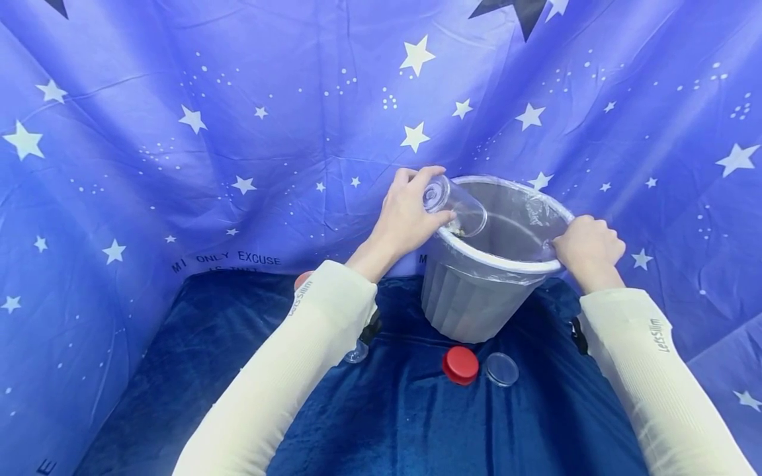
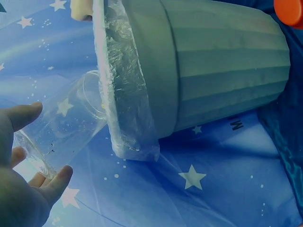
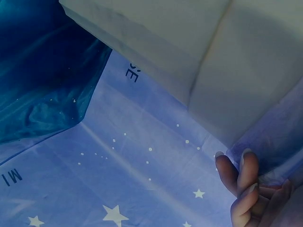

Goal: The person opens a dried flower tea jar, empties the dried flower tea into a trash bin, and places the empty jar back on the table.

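In the head view my left hand [image 1: 406,210] grips a clear plastic jar [image 1: 469,203] near its base. The jar lies tilted over the left rim of a grey trash bin [image 1: 476,301], its mouth pointing into the bin. Small pale bits [image 1: 456,229] show by the jar's lower wall near the mouth. The left wrist view has fingers and thumb around the base of the jar [image 2: 66,123], with its mouth at the bag-lined rim [image 2: 106,90]. My right hand [image 1: 591,252] holds the bin's right rim, fingers curled over the edge and its clear liner.
On the dark blue cloth [image 1: 393,423], a red lid [image 1: 460,365] and a clear round lid [image 1: 502,369] lie in front of the bin. A clear object [image 1: 356,352] and a red one [image 1: 302,280] are partly hidden by my left sleeve. A starry curtain [image 1: 321,132] hangs behind.
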{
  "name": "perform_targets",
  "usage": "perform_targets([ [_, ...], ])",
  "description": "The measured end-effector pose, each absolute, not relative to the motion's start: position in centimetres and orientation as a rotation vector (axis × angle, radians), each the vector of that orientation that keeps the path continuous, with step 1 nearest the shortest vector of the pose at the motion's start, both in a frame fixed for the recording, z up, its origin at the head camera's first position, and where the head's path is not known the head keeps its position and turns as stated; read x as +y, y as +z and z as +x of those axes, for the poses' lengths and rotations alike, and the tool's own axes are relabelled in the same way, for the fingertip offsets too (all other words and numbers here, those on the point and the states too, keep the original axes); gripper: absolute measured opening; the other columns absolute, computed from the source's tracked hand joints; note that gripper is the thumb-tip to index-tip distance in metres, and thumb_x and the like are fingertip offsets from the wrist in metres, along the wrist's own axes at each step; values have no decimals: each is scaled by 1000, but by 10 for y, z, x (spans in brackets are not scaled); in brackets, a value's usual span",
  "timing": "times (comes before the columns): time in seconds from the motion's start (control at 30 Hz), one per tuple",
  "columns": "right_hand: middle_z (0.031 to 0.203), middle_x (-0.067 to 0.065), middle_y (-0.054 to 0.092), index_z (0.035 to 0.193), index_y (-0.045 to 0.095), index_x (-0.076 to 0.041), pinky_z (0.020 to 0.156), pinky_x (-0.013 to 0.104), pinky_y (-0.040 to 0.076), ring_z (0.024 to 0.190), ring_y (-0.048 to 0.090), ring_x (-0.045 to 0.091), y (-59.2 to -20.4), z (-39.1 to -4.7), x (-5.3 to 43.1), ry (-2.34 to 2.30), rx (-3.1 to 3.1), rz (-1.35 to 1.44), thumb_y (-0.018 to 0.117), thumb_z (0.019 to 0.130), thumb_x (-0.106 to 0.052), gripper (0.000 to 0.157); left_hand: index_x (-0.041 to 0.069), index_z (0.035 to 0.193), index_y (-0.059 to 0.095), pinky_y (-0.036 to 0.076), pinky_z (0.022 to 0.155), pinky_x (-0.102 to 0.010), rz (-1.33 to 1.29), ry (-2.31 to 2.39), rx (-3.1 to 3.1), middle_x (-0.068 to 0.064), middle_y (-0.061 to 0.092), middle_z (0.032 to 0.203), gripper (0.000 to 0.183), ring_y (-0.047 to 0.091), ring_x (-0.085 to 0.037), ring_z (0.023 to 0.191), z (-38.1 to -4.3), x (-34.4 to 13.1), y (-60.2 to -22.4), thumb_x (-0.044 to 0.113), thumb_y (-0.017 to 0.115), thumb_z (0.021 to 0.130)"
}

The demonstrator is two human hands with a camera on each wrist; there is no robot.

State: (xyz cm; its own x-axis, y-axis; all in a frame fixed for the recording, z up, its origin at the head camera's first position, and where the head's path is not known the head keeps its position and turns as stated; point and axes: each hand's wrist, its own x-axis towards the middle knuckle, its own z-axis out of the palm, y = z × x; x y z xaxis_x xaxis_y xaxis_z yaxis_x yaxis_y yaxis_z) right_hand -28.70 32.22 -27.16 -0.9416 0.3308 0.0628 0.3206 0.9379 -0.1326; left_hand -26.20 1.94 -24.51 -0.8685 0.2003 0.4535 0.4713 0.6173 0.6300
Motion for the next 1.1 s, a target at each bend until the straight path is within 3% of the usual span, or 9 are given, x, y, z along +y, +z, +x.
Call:
perform_targets([
  [0.9, 116, 45, 52, 121, 47, 23, 78, 60, 47, 105, 54, 59, -273, -288, 322, 174, -3008, -509, 54, 90, -32, 64, 16, 150, 42, 36, 114, -42, -1004, -638, -2477, -19, 42, 145, 63, 46, -35, 131, -262, 23, -240, 17, 67, 92],
  [1.1, 116, 45, 53, 121, 47, 23, 77, 59, 47, 104, 55, 59, -273, -288, 323, 175, -3008, -508, 54, 90, -31, 63, 14, 153, 36, 29, 120, -42, -1071, -584, -2471, -20, 33, 153, 70, 36, -33, 143, -263, 23, -243, -1, 58, 88],
])
